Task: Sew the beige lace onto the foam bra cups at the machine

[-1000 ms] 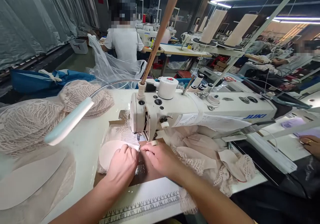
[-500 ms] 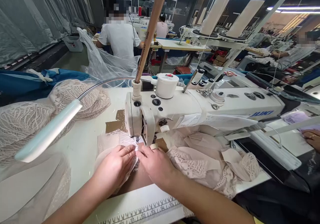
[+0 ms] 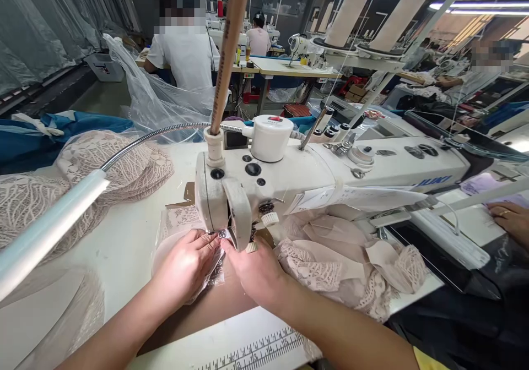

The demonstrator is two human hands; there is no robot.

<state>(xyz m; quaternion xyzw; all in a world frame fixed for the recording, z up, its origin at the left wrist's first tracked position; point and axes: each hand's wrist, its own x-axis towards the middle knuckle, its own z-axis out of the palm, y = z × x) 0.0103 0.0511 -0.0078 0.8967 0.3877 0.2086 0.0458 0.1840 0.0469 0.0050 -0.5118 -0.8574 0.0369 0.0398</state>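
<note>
Beige lace fabric (image 3: 177,219) lies under the head of a white sewing machine (image 3: 306,166), by the presser foot (image 3: 222,234). My left hand (image 3: 185,262) presses its closed fingers on this fabric, just left of the foot. On the other side, my right hand (image 3: 258,276) has thumb and finger drawn together at the fabric edge. The machine head hides part of its fingers. The two hands' fingertips nearly meet. A smooth brown sheet (image 3: 206,309) lies beneath both hands, and a bit of clear, shiny film (image 3: 217,273) shows between them.
Stacked lace cups (image 3: 115,161) lie left on the table, below a lamp (image 3: 53,229) on a bendable neck. More lace pieces (image 3: 330,254) are heaped right of my right hand. A printed ruler (image 3: 256,353) runs along the front edge. Another person (image 3: 182,56) sits ahead.
My view has shifted a little, moving the lamp further left in the picture. Both hands have come slightly closer to the presser foot, along with the fabric.
</note>
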